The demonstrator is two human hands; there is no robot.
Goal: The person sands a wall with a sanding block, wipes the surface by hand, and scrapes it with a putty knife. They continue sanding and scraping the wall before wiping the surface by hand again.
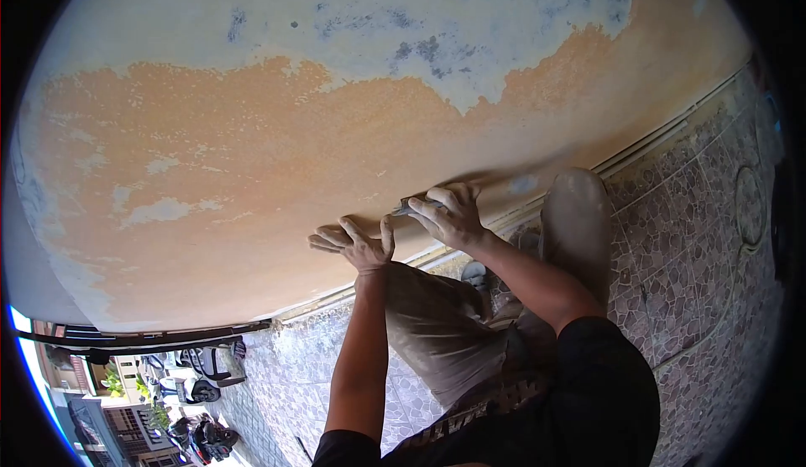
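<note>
My left hand [359,246] presses against the lower part of the wall [277,148], its fingers spread and dusty. Just to its right, my right hand [453,217] is closed around a small flat grey piece [406,205] that lies against the wall. Only an edge of that piece shows past the fingers, so I cannot tell its exact kind. Around both hands the surface is orange; higher up, a ragged border gives way to a pale whitish area with dark blotches.
Below the wall runs a stone-patterned tiled floor [672,274], with a narrow ledge along the wall's foot. My bent knees [579,207] are close to the wall. A thin hose or cord [739,249] curls on the right. Motorcycles [201,438] and buildings stand at the lower left.
</note>
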